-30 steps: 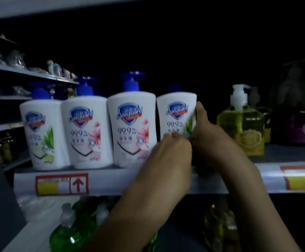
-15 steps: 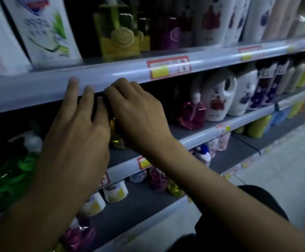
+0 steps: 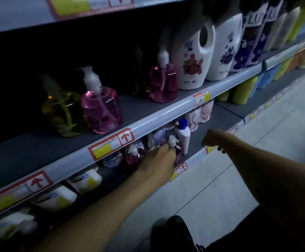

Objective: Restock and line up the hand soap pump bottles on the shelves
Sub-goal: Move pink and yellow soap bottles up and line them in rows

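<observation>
My left hand (image 3: pixel 161 157) reaches under the shelf rail to the lower shelf, and its fingertips touch a small pink pump bottle (image 3: pixel 177 150). Whether the fingers close around it is hidden. My right hand (image 3: pixel 214 138) hovers just right of it over the shelf's front edge, fingers curled down, holding nothing. A white bottle with a blue cap (image 3: pixel 183 136) stands behind the pink one, and another pink pump bottle (image 3: pixel 132 158) stands to its left. On the shelf above are a yellow pump bottle (image 3: pixel 64 113) and two pink pump bottles (image 3: pixel 102 110) (image 3: pixel 163 82).
White detergent jugs (image 3: pixel 190 66) and purple-labelled bottles (image 3: pixel 248 42) fill the right of the middle shelf. Its front rail (image 3: pixel 148 122) overhangs the lower shelf. White refill packs (image 3: pixel 86 180) lie at lower left. Grey floor (image 3: pixel 248 151) is on the right, my dark-clothed knee (image 3: pixel 173 233) below.
The view has dropped from the top shelves to the lower ones. Both hands left the upper shelf rail; the left went down to the lower-shelf bottles, and the right moved down and right.
</observation>
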Motion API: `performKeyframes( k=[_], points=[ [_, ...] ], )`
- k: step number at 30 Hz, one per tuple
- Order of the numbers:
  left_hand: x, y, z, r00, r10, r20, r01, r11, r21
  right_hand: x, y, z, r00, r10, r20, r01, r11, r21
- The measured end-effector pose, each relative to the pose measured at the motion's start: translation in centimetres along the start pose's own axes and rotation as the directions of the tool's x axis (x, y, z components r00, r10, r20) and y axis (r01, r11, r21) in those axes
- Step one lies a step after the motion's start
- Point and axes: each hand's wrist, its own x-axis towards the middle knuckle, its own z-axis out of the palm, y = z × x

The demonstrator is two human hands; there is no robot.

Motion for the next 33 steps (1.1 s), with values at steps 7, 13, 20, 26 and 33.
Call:
performKeyframes(
  k=[7, 13, 20, 26, 33],
  points=[
    [9.0, 0.4, 6.2, 0.983, -0.016, 0.181, -0.024, 0.976, 0.216, 8.1, -2.7, 3.9, 0.943, -0.125, -0.309, 0.244, 0.889, 0.387],
    [11.3, -0.1, 8.6, 0.982, 0.094, 0.163, -0.133, 0.961, 0.244, 10.5, -2.5, 3.9, 0.904, -0.132, -0.407, 0.265, 0.920, 0.290],
    [11.5, -0.7, 9.1, 0.993, -0.045, 0.112, 0.053, 0.996, -0.072, 7.9, -0.7, 2.7, 0.878, -0.205, -0.432, 0.292, 0.945, 0.145],
    [9.5, 1.7, 7.9, 0.999, -0.053, -0.006, 0.046, 0.911, -0.411, 2.6, 0.1, -0.6, 0.925, -0.204, -0.322, 0.218, 0.976, 0.008],
    [1.9, 4.2, 3.1, 0.968, -0.209, -0.140, -0.066, 0.326, -0.943, -8.1, -2.5, -2.9, 0.836, -0.366, -0.408, 0.445, 0.888, 0.114]
  ],
)
